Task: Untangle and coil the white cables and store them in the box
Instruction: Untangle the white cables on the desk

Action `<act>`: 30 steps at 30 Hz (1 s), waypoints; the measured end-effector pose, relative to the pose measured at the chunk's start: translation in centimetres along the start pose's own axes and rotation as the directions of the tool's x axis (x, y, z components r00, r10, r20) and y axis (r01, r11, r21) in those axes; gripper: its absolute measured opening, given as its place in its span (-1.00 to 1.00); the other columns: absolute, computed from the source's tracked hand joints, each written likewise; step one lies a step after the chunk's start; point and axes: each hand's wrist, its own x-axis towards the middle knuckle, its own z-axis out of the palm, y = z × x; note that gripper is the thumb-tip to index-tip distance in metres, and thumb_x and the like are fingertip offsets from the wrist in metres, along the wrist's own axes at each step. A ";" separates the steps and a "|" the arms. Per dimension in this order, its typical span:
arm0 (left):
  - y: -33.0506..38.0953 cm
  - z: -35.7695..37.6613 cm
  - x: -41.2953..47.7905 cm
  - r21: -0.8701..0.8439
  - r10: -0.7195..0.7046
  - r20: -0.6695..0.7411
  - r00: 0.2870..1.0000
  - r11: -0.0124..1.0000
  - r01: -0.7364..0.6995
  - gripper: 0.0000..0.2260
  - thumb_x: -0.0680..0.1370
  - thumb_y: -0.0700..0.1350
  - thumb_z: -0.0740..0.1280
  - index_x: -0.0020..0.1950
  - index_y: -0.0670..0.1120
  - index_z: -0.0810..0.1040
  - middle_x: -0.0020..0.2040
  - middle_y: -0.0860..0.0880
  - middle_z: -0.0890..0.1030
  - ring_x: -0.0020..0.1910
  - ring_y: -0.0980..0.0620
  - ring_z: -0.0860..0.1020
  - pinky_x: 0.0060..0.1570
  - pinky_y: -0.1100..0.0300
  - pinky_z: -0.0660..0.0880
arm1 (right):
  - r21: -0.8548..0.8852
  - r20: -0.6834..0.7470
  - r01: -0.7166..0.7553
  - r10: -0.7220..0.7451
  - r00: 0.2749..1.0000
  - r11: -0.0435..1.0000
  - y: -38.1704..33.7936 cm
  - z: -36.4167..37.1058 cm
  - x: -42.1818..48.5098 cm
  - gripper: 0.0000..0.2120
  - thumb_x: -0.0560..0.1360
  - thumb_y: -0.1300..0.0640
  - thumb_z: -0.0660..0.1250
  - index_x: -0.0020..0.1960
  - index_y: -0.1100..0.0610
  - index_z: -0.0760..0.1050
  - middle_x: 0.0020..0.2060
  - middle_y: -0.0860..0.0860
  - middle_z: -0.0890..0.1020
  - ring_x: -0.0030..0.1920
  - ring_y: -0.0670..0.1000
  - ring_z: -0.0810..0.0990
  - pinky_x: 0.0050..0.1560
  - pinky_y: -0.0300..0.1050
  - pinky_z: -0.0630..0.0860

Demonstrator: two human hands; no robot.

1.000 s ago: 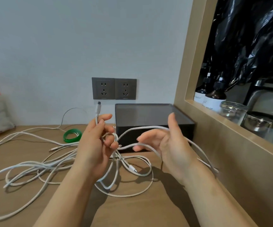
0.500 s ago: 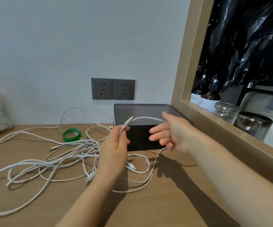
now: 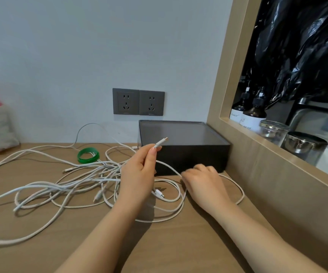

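Pinching cable (image 3: 160, 143), left hand (image 3: 137, 174); bottle (image 3: 254, 117) reads "SOAP".

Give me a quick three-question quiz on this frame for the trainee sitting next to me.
1. True or false: the left hand pinches a white cable just below its plug.
2. Where is the green ring?
A. on the desk, left of the black box
B. inside the box
C. on the ledge by the jars
3. Fill the gap: the ___ hand is down at the desk, in front of the black box.

Key: 1 true; 2 A; 3 right, the right hand.
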 end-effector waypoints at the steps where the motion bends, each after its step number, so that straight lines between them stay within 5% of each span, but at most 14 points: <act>1: 0.1 0.0 0.1 -0.019 -0.038 0.018 0.999 0.999 0.038 -0.79 0.64 -0.07 0.13 0.06 0.07 0.56 -0.35 0.09 0.48 -0.38 0.24 0.45 -0.36 0.39 0.36 | -0.007 0.017 -0.039 0.039 0.999 0.999 0.3 0.7 -0.3 -0.73 0.60 0.06 0.12 0.25 -0.02 0.48 0.18 -0.07 0.55 0.23 0.00 0.40 0.18 -0.09 0.30; 5: 0.9 -0.5 0.6 -0.188 -0.191 0.116 0.975 0.959 0.211 -0.78 0.66 -0.13 0.09 0.03 -0.06 0.53 -0.32 0.01 0.56 -0.50 0.15 0.41 -0.49 0.30 0.36 | 0.032 -0.105 -0.234 0.236 0.966 0.972 -0.1 0.2 0.6 -0.78 0.56 0.10 0.24 0.19 0.01 0.49 0.12 -0.02 0.47 0.14 0.01 0.39 0.07 -0.16 0.35; 8: 2.3 -0.7 1.4 -0.322 -0.256 0.134 0.957 0.902 0.287 -0.80 0.66 -0.17 0.06 -0.04 -0.07 0.45 -0.37 0.02 0.59 -0.55 0.14 0.40 -0.58 0.31 0.34 | 0.511 -0.112 -0.212 0.309 0.945 0.833 -1.6 -2.2 2.3 -0.90 0.54 0.16 0.28 0.02 0.01 0.50 -0.06 -0.07 0.46 -0.06 -0.09 0.48 -0.12 -0.31 0.37; 11: 3.4 -0.5 2.7 -0.434 -0.275 0.145 0.950 0.845 0.311 -0.82 0.65 -0.19 0.05 -0.03 -0.08 0.42 -0.44 0.01 0.55 -0.60 0.13 0.30 -0.62 0.33 0.23 | 0.859 -0.080 -0.037 0.206 0.975 0.511 -3.5 -3.2 2.4 -0.86 0.55 0.14 0.27 -0.12 -0.08 0.49 -0.18 -0.12 0.57 -0.16 -0.14 0.57 -0.15 -0.32 0.51; 13: 3.7 -0.5 3.3 -0.507 -0.275 0.135 0.952 0.806 0.305 -0.83 0.65 -0.19 0.05 -0.01 -0.09 0.42 -0.46 0.00 0.48 -0.62 0.14 0.23 -0.62 0.36 0.14 | 0.909 0.036 -0.038 0.014 0.999 0.414 -3.9 -3.0 1.8 -0.88 0.57 0.02 0.21 -0.09 -0.12 0.50 -0.17 -0.11 0.61 -0.10 -0.16 0.59 -0.02 -0.21 0.55; 17: 3.0 -1.4 3.9 -0.616 -0.312 0.094 0.946 0.728 0.301 -0.84 0.65 -0.15 0.06 -0.06 -0.05 0.40 -0.56 0.06 0.31 -0.65 0.17 0.15 -0.65 0.39 0.05 | 0.804 0.282 -0.095 -0.235 0.930 0.587 -2.4 -3.0 1.0 -0.89 0.48 -0.11 0.31 -0.07 -0.11 0.55 -0.23 -0.18 0.62 -0.15 -0.23 0.59 -0.15 -0.33 0.50; 22: 1.7 -2.6 3.8 -0.403 -0.277 -0.034 0.960 0.883 0.240 -0.78 0.67 -0.03 0.05 -0.07 -0.01 0.42 -0.52 0.06 0.27 -0.59 0.15 0.20 -0.65 0.34 0.15 | 0.762 0.248 -0.132 -0.098 0.964 0.634 0.1 -3.8 0.4 -0.91 0.45 0.02 0.40 -0.23 -0.07 0.60 -0.36 -0.17 0.60 -0.27 -0.25 0.55 -0.24 -0.36 0.46; 24: 1.5 -2.7 3.6 -0.352 -0.258 -0.059 0.964 0.909 0.222 -0.78 0.67 -0.03 0.04 -0.07 -0.01 0.43 -0.51 0.06 0.30 -0.59 0.16 0.22 -0.64 0.34 0.18 | 0.857 0.178 -0.123 -0.064 0.982 0.500 0.8 -4.2 0.2 -0.87 0.43 0.11 0.43 -0.28 -0.07 0.62 -0.36 -0.12 0.62 -0.29 -0.18 0.57 -0.24 -0.31 0.50; 27: 1.5 -2.4 3.3 -0.348 -0.216 -0.055 0.975 0.919 0.184 -0.78 0.67 -0.07 0.04 -0.07 -0.02 0.43 -0.53 0.08 0.31 -0.60 0.17 0.22 -0.63 0.36 0.19 | 0.998 0.017 -0.009 0.123 0.992 -0.066 0.6 -4.7 0.2 -0.91 0.36 0.18 0.47 -0.29 0.02 0.63 -0.46 0.01 0.56 -0.51 -0.04 0.47 -0.50 -0.24 0.42; 28: 1.5 -2.2 3.2 -0.340 -0.204 -0.054 0.977 0.924 0.174 -0.78 0.67 -0.08 0.05 -0.08 -0.02 0.43 -0.53 0.08 0.32 -0.59 0.17 0.22 -0.62 0.36 0.19 | 0.991 -0.046 0.074 0.229 0.972 -0.111 0.4 -4.7 0.2 -0.90 0.37 0.18 0.45 -0.30 0.03 0.62 -0.48 0.01 0.54 -0.53 -0.04 0.44 -0.53 -0.25 0.40; 30: 1.5 -1.7 3.0 -0.319 -0.197 -0.052 0.979 0.932 0.171 -0.78 0.67 -0.10 0.05 -0.08 -0.02 0.44 -0.50 0.06 0.34 -0.58 0.17 0.24 -0.61 0.37 0.20 | 0.958 -0.248 0.175 0.355 0.902 0.226 0.2 -4.2 0.5 -0.80 0.43 0.26 0.40 -0.28 -0.01 0.59 -0.45 -0.06 0.57 -0.46 -0.10 0.50 -0.40 -0.29 0.47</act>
